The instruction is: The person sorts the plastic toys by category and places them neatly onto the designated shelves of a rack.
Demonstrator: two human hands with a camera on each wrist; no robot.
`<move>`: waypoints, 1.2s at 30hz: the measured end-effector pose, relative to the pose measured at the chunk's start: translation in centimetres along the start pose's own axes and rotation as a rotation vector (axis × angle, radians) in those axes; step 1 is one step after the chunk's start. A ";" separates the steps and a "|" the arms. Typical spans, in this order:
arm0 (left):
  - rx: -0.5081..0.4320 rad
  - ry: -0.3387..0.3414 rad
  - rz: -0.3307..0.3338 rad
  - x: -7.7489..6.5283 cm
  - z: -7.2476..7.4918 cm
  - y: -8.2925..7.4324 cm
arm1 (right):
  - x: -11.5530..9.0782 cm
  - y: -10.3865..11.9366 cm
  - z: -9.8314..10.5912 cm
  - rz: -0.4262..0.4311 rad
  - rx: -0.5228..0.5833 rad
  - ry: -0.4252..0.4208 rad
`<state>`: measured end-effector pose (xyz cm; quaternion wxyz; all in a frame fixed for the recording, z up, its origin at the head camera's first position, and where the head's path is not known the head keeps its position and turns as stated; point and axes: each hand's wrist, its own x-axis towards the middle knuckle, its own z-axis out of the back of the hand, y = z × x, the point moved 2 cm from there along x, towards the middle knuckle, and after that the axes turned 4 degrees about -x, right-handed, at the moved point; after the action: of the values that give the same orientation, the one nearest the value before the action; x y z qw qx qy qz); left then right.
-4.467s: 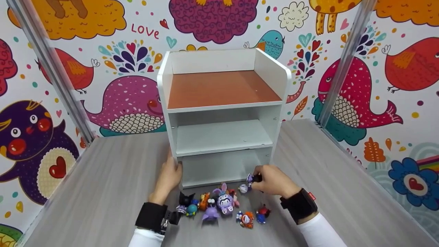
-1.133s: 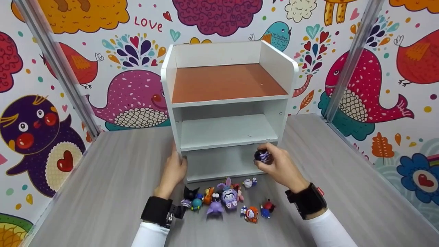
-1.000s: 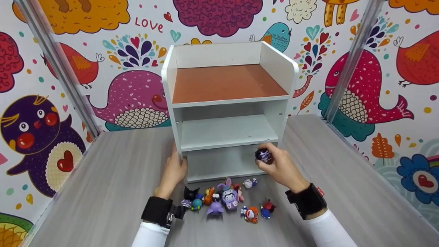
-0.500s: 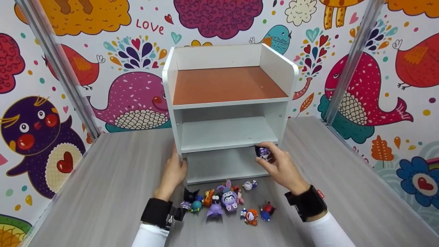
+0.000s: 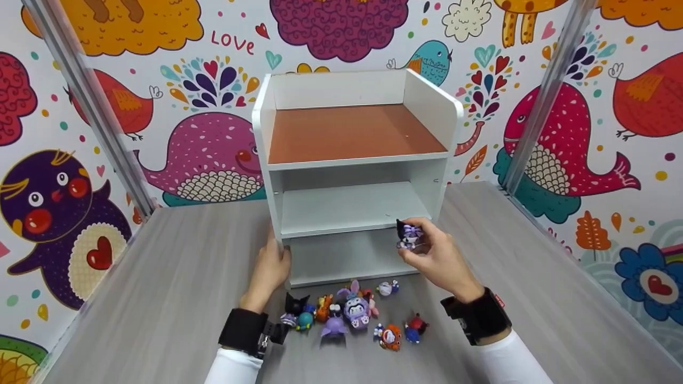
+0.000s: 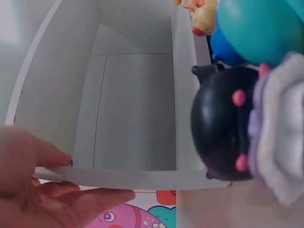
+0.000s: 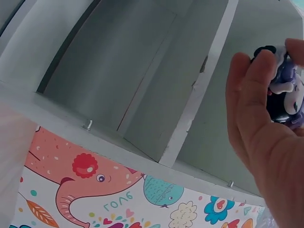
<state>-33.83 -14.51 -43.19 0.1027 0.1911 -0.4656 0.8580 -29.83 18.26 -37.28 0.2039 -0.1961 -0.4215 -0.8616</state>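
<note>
A white shelf unit stands upright on the table. My left hand grips its left side panel low down, thumb inside and fingers outside, as the left wrist view shows. My right hand pinches a small black-and-purple figurine between thumb and fingers, in front of the right end of the lower compartment. The figurine is upright, its white face turned toward the head view. In the right wrist view the fingers partly cover the figurine.
Several figurines lie before the shelf: a purple bunny-eared one, a black-eared one, an orange-and-white one, a red-and-blue one and a small white-and-blue one. A patterned wall rises behind.
My right hand has lifted the black-and-purple figurine from the table by the shelf's front and has turned it from top-on to face-on. My left hand keeps its hold on the side panel.
</note>
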 end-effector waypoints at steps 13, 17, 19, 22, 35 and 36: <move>-0.008 0.001 -0.007 0.1 -0.3 -0.2 | 1.2 3.0 3.5 0.115 0.030 -0.131; 0.003 -0.014 -0.013 0.0 -0.1 -0.2 | 3.0 4.8 5.5 0.148 0.012 -0.176; -0.005 -0.013 -0.004 -0.1 0.0 -0.2 | 4.1 5.5 6.2 0.159 -0.002 -0.189; -0.008 -0.016 -0.026 -0.1 0.0 -0.2 | 5.9 6.2 6.9 0.148 -0.039 -0.206; -0.024 -0.031 -0.041 0.0 -0.1 0.1 | 10.9 6.7 7.2 0.097 -0.216 -0.288; -0.025 -0.031 -0.043 0.0 -0.1 0.1 | 11.1 6.6 7.2 0.096 -0.221 -0.288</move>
<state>-33.91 -14.51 -43.29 0.1162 0.2129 -0.4738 0.8466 -34.51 18.33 -23.24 0.1594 -0.3585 -0.3391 -0.8550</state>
